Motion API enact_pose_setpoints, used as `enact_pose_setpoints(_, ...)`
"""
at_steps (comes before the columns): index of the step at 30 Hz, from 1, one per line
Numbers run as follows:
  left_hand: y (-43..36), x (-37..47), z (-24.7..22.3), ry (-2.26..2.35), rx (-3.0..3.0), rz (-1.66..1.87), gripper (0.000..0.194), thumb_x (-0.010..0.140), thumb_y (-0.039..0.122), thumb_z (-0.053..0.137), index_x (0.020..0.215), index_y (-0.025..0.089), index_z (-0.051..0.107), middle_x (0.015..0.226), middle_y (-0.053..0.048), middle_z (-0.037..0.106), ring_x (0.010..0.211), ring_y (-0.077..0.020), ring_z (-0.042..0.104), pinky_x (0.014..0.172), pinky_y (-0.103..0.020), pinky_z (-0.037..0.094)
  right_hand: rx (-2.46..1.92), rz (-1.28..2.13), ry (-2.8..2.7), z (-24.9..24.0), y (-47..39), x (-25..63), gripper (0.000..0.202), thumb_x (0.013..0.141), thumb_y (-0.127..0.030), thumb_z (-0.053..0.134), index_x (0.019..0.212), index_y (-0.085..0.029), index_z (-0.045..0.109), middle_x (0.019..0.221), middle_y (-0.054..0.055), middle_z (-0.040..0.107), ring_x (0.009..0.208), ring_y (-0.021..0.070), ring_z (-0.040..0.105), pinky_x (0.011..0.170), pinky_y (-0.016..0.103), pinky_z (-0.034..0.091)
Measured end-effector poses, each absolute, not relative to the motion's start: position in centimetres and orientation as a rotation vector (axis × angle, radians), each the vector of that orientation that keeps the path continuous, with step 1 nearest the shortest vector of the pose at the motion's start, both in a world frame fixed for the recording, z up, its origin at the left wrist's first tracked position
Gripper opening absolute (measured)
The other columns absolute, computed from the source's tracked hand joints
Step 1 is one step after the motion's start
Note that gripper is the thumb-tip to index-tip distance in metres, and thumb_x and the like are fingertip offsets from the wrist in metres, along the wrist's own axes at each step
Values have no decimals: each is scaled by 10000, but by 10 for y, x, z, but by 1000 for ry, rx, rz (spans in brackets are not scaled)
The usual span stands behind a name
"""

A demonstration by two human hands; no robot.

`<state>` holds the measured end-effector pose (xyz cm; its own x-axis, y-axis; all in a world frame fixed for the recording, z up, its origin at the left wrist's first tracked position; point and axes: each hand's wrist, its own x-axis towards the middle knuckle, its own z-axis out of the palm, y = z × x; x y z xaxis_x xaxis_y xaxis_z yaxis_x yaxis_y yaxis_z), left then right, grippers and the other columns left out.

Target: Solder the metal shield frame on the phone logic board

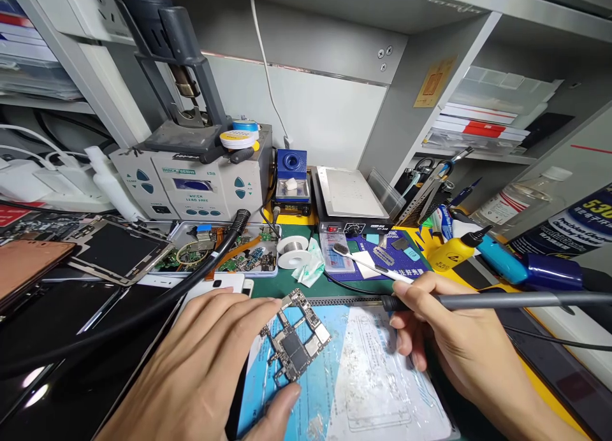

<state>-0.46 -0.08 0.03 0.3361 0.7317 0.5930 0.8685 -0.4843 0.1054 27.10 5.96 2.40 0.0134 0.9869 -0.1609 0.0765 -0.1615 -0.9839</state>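
Observation:
My left hand [205, 364] holds a small phone circuit board [295, 336] by its left edge, pinched between fingers and thumb, tilted above a blue work mat [344, 390]. My right hand [449, 336] grips a long grey pen-like tool [502, 300] that lies nearly level, its dark front end pointing left toward the board. The tool's tip stays a short way right of the board and does not touch it. A thin cable runs off from the right hand.
A grey rework station [191, 186] with a black hose stands at the back left, beside a blue tip cleaner [291, 173] and a hot plate [351, 202]. A tray of board parts [224, 253], solder spool [292, 251], brush [368, 262], phone screens [115, 250] and bottles [502, 256] crowd the bench.

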Motion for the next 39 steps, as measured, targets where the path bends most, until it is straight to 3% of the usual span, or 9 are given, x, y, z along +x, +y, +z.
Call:
enact_pose_setpoints(4,2,0,1,-1514,-2368,-971,439,850,449,641,1251,275,608,1092,-48,723,1090,-283,670,967,-411,545,-1434,1229,-1235,27,58,268,442,824,-546,796,608,-212,603,492,16,698,337,120,573,316,180,431)
enact_pose_setpoints(11,1,0,1,-1513,-2361,-959,414,846,424,645,1231,272,617,1086,-47,722,1098,-282,665,955,-403,546,-1575,1062,-1393,38,50,262,429,835,-552,759,587,-226,634,472,4,690,367,125,556,378,201,429)
enact_pose_setpoints(19,1,-5,3,-1373,-2439,-783,537,798,282,677,1297,127,554,1191,-98,623,1181,-302,480,1019,-422,330,-1615,953,-1518,43,47,261,402,864,-528,695,583,-257,599,489,-32,677,406,148,569,426,249,452)
enact_pose_setpoints(26,-1,-2,3,-1362,-2442,-830,490,830,288,645,1279,125,539,1196,-116,581,1230,-310,439,1015,-414,314,-1636,832,-1641,48,45,261,393,885,-489,666,573,-261,598,493,-32,670,465,159,577,527,296,442)
enact_pose_setpoints(39,-5,1,0,-1440,-2385,-849,444,862,250,605,1283,124,541,1230,-139,562,1247,-313,429,1007,-439,318,-1616,806,-1620,45,46,262,405,892,-470,658,554,-261,582,479,-50,658,476,151,595,549,287,446)
